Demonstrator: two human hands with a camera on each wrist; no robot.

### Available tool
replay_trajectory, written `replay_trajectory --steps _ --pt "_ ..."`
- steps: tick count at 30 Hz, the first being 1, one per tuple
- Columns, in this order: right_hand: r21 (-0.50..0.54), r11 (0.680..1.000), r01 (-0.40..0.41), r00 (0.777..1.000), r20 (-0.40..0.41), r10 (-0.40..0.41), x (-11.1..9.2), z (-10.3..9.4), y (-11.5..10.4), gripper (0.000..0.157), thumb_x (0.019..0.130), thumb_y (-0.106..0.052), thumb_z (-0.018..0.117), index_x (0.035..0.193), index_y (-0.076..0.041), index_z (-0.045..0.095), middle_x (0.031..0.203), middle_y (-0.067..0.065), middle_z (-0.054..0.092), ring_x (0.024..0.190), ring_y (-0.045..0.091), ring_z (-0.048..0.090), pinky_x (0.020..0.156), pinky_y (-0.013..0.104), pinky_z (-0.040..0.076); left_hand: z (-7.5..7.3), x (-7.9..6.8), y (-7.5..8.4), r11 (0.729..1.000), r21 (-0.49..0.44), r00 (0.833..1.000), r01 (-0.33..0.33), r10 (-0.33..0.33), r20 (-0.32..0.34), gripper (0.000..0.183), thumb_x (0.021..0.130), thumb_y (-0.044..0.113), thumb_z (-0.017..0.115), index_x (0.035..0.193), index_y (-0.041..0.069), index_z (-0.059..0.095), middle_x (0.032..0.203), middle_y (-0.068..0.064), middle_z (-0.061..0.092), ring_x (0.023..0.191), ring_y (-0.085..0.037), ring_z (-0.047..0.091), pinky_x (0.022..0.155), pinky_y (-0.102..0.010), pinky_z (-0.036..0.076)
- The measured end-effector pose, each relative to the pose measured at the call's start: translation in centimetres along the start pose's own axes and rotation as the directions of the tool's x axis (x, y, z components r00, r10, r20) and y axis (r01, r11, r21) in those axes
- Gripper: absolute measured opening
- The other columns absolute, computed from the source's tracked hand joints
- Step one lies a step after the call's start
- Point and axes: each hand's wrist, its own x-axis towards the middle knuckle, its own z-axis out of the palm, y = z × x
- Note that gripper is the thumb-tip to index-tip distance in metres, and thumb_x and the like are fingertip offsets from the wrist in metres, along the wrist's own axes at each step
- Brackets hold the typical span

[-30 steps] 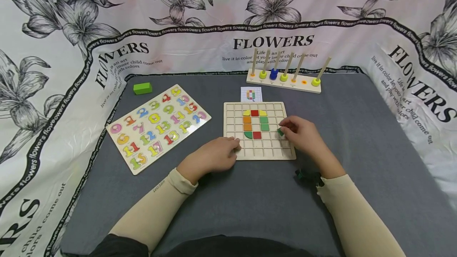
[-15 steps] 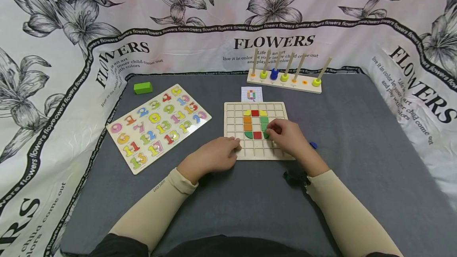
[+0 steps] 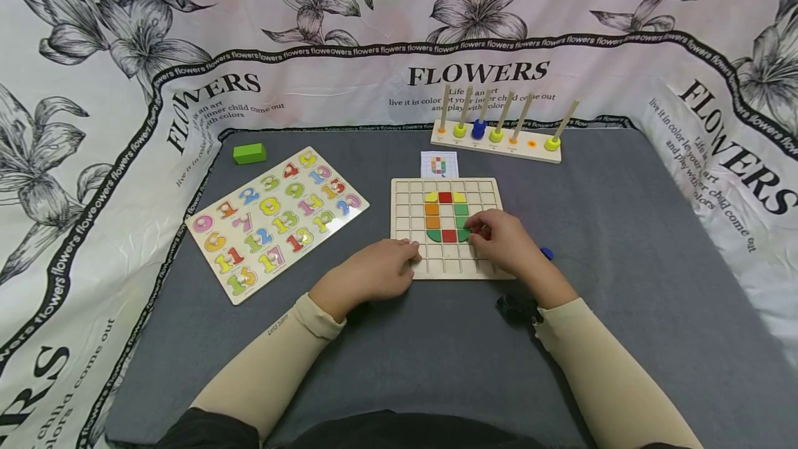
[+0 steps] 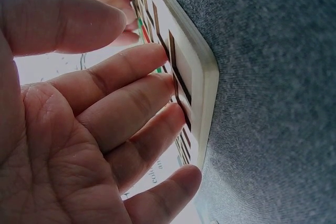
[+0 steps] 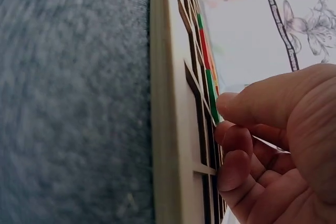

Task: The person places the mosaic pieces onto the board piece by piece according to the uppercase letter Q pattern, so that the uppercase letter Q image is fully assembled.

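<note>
A pale wooden grid board [image 3: 461,269] lies on the grey cloth, with a ring of coloured tiles in its cells: yellow and red along the top, orange on the left, green on the right. At the ring's lower right corner sits a green round-edged tile [image 3: 462,235]. My right hand [image 3: 501,238] pinches at this tile's edge, thumb [image 5: 231,106] against it in the right wrist view and the other fingers curled. At the board's lower left edge, my left hand [image 3: 377,270] rests its loosely extended fingertips [image 4: 163,85] on the rim and outer cells.
A small pattern card [image 3: 439,166] lies behind the grid board. Left of it is a number puzzle board [image 3: 260,278], with a green block [image 3: 249,154] beyond. A peg stand [image 3: 520,150] with rings stands at the back. A blue piece [image 3: 546,253] shows beside my right wrist.
My right hand has moved left from the board's right side, bringing the green tile to the ring's lower right corner. The blue piece has come into sight. My left hand has stayed put.
</note>
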Motion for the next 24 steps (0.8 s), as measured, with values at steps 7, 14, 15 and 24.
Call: replay_trajectory --steps 7,14,15,24 --pt "-0.035 0.999 -0.009 0.999 -0.049 0.007 -0.3 -1.1 0.0 0.024 0.105 -0.01 0.067 0.126 0.0 0.075 0.11 0.017 0.071 0.092 0.029 0.063 0.078 0.042 0.052 -0.1 -0.1 0.0 1.0 -0.001 1.0 -0.02 0.02 -0.014 0.042 0.106 0.012 0.054 0.145 0.002 0.065 0.139 -0.01 0.072 0.119 -0.023 0.067 0.114 -0.043 0.054" --pt "-0.092 0.986 -0.137 0.99 -0.055 0.132 -2.0 -5.5 2.7 0.029 0.108 -0.013 0.063 0.129 0.004 0.072 0.118 0.024 0.07 0.1 0.037 0.066 0.082 0.053 0.055 -0.1 -0.2 0.1 1.0 -0.004 1.0 -0.018 0.018 -0.011 0.044 0.106 0.012 0.054 0.147 0.001 0.064 0.142 -0.011 0.071 0.122 -0.023 0.067 0.116 -0.044 0.053" --pt "-0.107 0.981 -0.161 0.987 -0.045 0.156 -2.4 -6.1 3.3 0.029 0.109 -0.015 0.063 0.127 0.004 0.072 0.118 0.025 0.071 0.101 0.038 0.066 0.082 0.053 0.056 -0.1 -0.2 0.1 1.0 -0.003 1.0 -0.018 0.018 -0.008 0.043 0.106 0.012 0.054 0.146 0.002 0.064 0.141 -0.011 0.071 0.121 -0.023 0.067 0.115 -0.044 0.054" --pt "-0.174 0.961 -0.213 0.959 0.153 0.24 -4.8 -9.3 6.7 0.031 0.102 -0.031 0.076 0.108 0.0 0.072 0.095 0.011 0.072 0.083 0.022 0.062 0.072 0.037 0.05 -0.1 -0.2 0.2 1.0 -0.003 0.999 -0.03 0.03 -0.022 0.035 0.106 0.01 0.054 0.138 0.003 0.067 0.13 -0.01 0.072 0.111 -0.023 0.067 0.109 -0.043 0.057"
